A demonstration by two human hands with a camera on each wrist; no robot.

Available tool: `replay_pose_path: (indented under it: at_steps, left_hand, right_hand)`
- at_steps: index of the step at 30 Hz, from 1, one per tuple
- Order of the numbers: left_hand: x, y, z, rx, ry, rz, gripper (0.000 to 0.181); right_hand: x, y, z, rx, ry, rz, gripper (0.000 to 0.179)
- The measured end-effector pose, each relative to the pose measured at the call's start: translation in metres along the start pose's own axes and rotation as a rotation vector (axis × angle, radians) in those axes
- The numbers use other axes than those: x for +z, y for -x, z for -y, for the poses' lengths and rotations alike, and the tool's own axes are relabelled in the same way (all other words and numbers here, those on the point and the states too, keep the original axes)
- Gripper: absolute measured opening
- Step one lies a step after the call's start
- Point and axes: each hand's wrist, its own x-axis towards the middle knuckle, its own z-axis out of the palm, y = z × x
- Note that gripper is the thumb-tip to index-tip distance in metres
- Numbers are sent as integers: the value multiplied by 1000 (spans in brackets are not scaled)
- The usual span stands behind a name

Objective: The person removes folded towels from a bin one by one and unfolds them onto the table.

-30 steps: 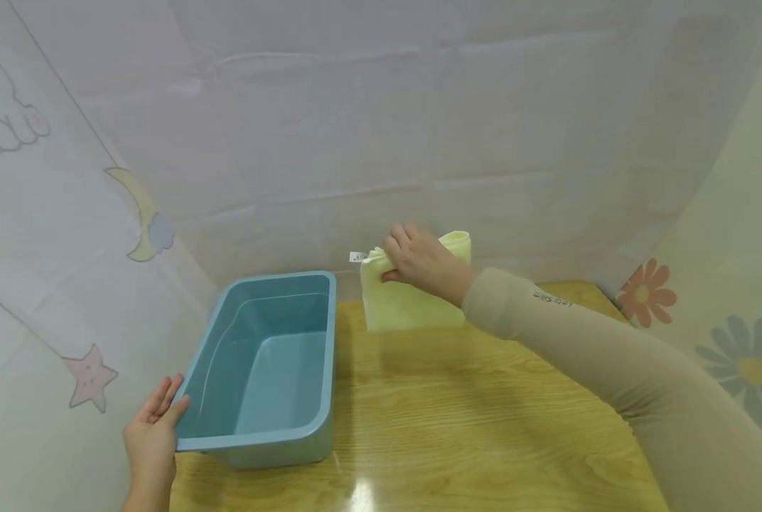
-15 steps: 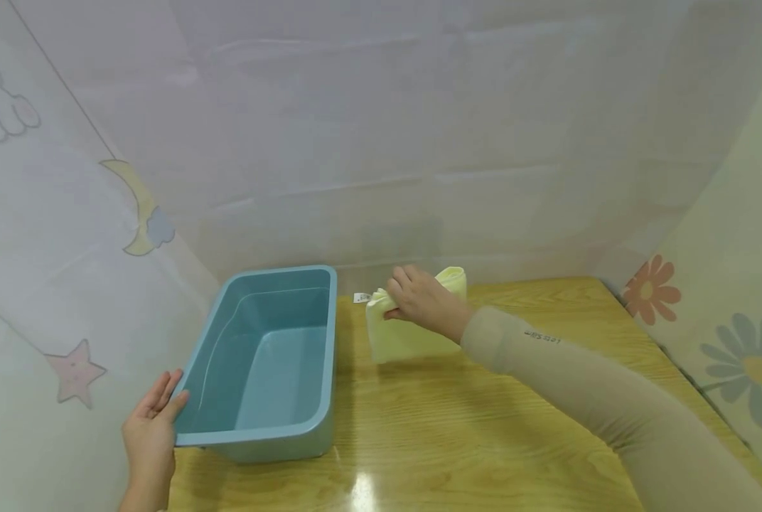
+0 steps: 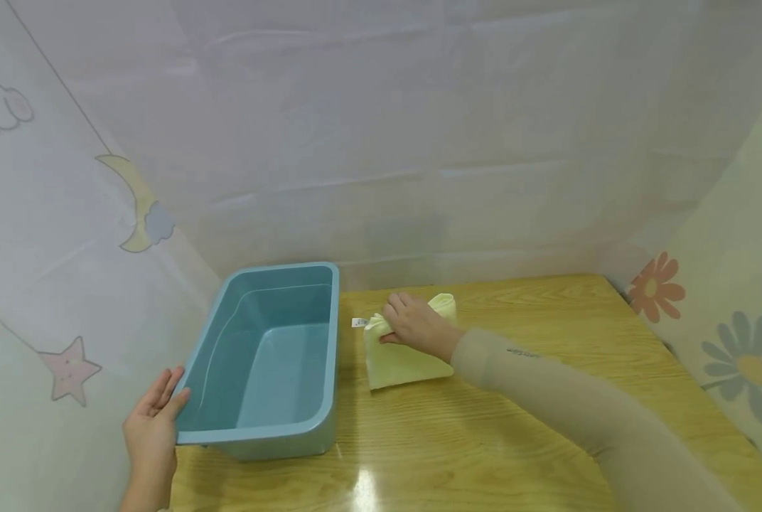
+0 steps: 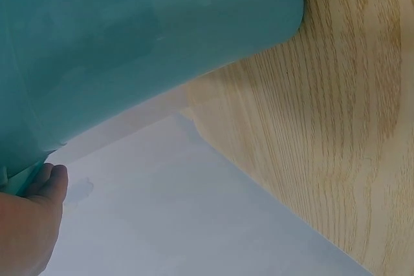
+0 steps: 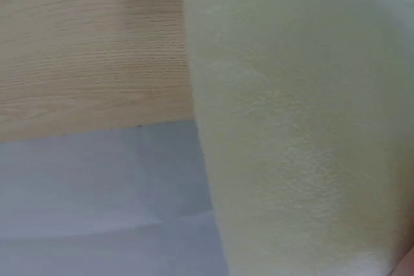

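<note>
A folded pale yellow towel hangs from my right hand, which pinches its upper edge; a small white tag sticks out at the towel's left. In the right wrist view the towel fills the right half. Whether its lower edge touches the table I cannot tell. My left hand grips the near left corner of a blue plastic tub, thumb over the rim and fingers outside. From the left wrist view, the tub's outer wall shows above the left hand.
A wood-grain table bears the tub at its left side. A pale sheet stands behind the table, and printed sheets flank it, with a moon on the left and flowers on the right.
My right hand has lowered the towel from above the back of the table towards the tabletop, just right of the tub. The left hand stays on the tub's rim.
</note>
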Motion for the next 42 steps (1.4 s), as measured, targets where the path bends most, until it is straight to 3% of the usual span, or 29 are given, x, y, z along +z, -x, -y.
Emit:
replay_pose_path:
  at_steps: [7,16,26,42]
  left_hand:
    - [0,5,-1,-7,-19,0,62]
    - [-1,14,3,-2,-12,-6,62]
    - [-4,22,4,-13,40,-20,62]
    - [-5,29,5,-11,11,-26,60]
  right_hand:
    - [17,-7,-1,5,56,31,51]
    - [42,-12,-13,35,45,25,52]
    - [59,-14,-17,59,45,59,52]
    - [83,-15,-16,84,31,118,50]
